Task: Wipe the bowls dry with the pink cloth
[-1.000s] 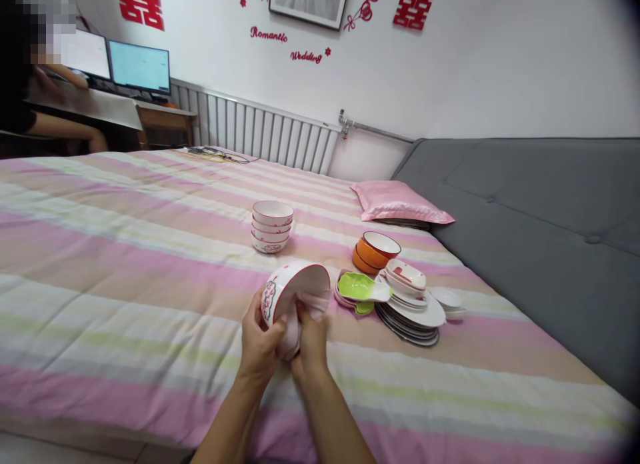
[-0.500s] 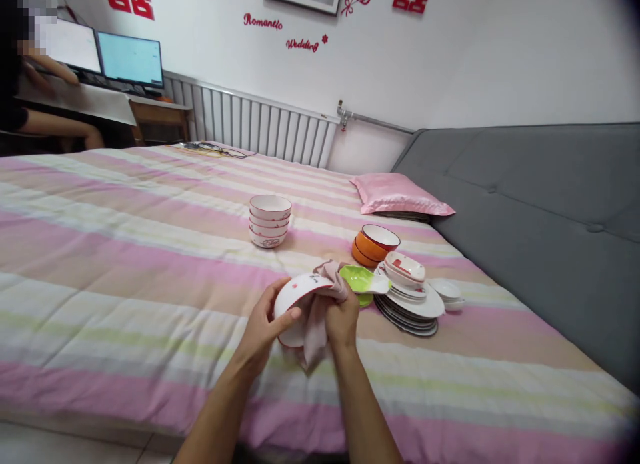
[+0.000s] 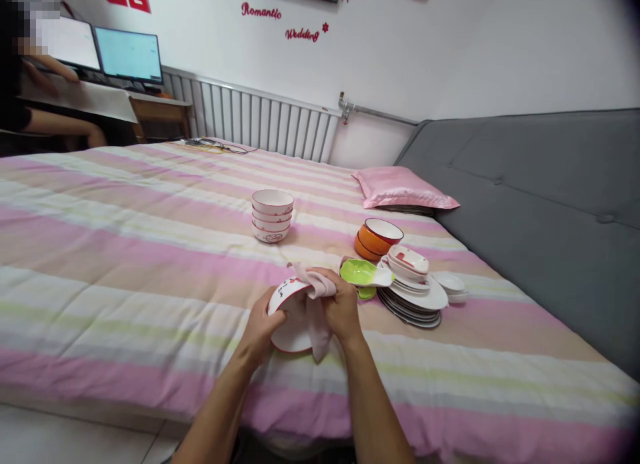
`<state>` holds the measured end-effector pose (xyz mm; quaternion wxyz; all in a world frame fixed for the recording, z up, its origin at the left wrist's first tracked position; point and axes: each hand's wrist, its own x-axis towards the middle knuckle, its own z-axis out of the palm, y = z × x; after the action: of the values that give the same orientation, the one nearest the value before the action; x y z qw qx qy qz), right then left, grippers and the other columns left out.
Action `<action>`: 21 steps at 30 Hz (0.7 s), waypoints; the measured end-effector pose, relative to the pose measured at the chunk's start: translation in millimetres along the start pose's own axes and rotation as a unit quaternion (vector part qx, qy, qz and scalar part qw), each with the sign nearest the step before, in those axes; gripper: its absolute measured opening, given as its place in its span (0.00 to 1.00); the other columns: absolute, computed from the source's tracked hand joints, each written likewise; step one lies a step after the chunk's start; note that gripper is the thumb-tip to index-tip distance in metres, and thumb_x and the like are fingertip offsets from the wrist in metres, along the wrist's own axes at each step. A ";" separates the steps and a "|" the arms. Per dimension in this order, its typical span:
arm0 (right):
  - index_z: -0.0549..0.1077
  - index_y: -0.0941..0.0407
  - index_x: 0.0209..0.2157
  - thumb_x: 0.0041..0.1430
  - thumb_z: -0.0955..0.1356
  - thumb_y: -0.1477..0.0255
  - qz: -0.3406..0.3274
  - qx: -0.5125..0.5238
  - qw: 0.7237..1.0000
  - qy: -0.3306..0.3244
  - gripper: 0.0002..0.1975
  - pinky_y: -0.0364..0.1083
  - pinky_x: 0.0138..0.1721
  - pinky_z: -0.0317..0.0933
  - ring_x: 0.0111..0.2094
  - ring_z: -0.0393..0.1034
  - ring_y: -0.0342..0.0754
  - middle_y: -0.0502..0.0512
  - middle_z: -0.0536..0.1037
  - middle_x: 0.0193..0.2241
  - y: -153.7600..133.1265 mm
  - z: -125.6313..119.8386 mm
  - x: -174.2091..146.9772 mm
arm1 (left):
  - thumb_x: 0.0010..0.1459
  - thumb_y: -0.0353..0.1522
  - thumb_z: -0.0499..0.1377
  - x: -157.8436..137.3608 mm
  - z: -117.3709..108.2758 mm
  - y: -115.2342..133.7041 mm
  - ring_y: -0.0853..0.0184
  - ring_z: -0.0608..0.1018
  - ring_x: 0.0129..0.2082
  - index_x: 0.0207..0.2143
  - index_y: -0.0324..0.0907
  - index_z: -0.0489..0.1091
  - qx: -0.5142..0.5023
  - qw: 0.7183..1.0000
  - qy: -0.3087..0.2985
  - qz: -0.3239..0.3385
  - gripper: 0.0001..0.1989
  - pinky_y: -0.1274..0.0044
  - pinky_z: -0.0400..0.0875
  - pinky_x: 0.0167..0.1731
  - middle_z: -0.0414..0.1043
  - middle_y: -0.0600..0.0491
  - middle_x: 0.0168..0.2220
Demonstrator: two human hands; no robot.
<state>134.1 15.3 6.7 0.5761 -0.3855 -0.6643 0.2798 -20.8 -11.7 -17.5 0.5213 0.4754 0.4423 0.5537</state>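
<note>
A white bowl (image 3: 291, 331) with a red rim and dark and red markings is tilted on its side above the bed. My left hand (image 3: 263, 324) is closed on its left edge, thumb at the rim. A pale pink cloth (image 3: 318, 317) is folded over the bowl's right rim and hangs down inside. My right hand (image 3: 341, 307) grips the cloth against that rim; its fingertips are partly hidden. Just right of this hand lies a green leaf-shaped dish (image 3: 357, 272). Farther off stands a stack of several white red-rimmed bowls (image 3: 273, 217).
Orange bowls (image 3: 373, 243) stand beside stacked plates (image 3: 415, 311), topped by small rectangular dishes (image 3: 407, 261). White small dishes (image 3: 450, 283) sit to their right. A pink pillow (image 3: 405, 188) lies by the grey headboard (image 3: 540, 204). Another person (image 3: 55, 111) sits at a desk with monitors (image 3: 129, 54).
The bowl has turned in my hands, so its printed markings now show by my left hand. My right hand with the cloth has shifted up along the rim. The camera view moved slightly.
</note>
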 end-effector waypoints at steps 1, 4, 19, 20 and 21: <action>0.77 0.55 0.39 0.47 0.63 0.80 0.009 0.011 1.000 0.004 0.18 0.44 0.45 0.65 0.41 0.74 0.48 0.52 0.80 0.39 0.1 1.4 0.5 | 0.38 0.33 0.57 -0.6 0.9 -0.7 0.62 0.71 0.33 0.42 0.37 0.69 -0.014 1.000 0.005 0.001 0.24 0.76 0.63 0.30 0.72 0.50 0.33; 0.77 0.56 0.39 0.47 0.63 0.79 0.033 0.043 0.998 0.028 0.18 0.45 0.47 0.64 0.42 0.73 0.48 0.52 0.80 0.39 0.0 7.7 1.4 | 0.37 0.34 0.57 -2.9 5.1 0.0 0.63 0.71 0.30 0.42 0.37 0.69 -0.069 0.997 0.028 -0.002 0.24 0.77 0.62 0.27 0.72 0.51 0.31; 0.76 0.61 0.33 0.45 0.63 0.74 0.206 0.110 0.954 0.190 0.14 0.46 0.40 0.63 0.35 0.71 0.49 0.55 0.80 0.32 20.1 51.6 -11.0 | 0.39 0.33 0.59 1.1 14.1 -10.8 0.64 0.74 0.26 0.36 0.38 0.73 -0.250 0.954 0.160 0.052 0.17 0.75 0.68 0.29 0.73 0.54 0.26; 0.76 0.61 0.32 0.45 0.63 0.74 0.217 0.110 0.950 0.197 0.13 0.46 0.39 0.63 0.35 0.71 0.49 0.55 0.80 0.32 20.1 54.3 -12.3 | 0.39 0.33 0.59 1.3 15.4 -10.6 0.65 0.73 0.26 0.35 0.38 0.73 -0.256 0.950 0.168 0.054 0.17 0.74 0.68 0.29 0.72 0.54 0.26; 0.76 0.61 0.32 0.45 0.64 0.73 0.227 0.112 0.946 0.202 0.13 0.45 0.38 0.63 0.34 0.71 0.49 0.55 0.80 0.31 20.0 57.0 -13.6 | 0.39 0.33 0.59 1.4 16.6 -10.1 0.65 0.73 0.25 0.34 0.38 0.73 -0.263 0.946 0.179 0.057 0.16 0.74 0.68 0.29 0.72 0.55 0.25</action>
<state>82.5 19.0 -27.3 0.6588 -0.5076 -0.3937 0.3917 -2.8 -9.8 -24.7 0.5078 0.2390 0.3386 0.7553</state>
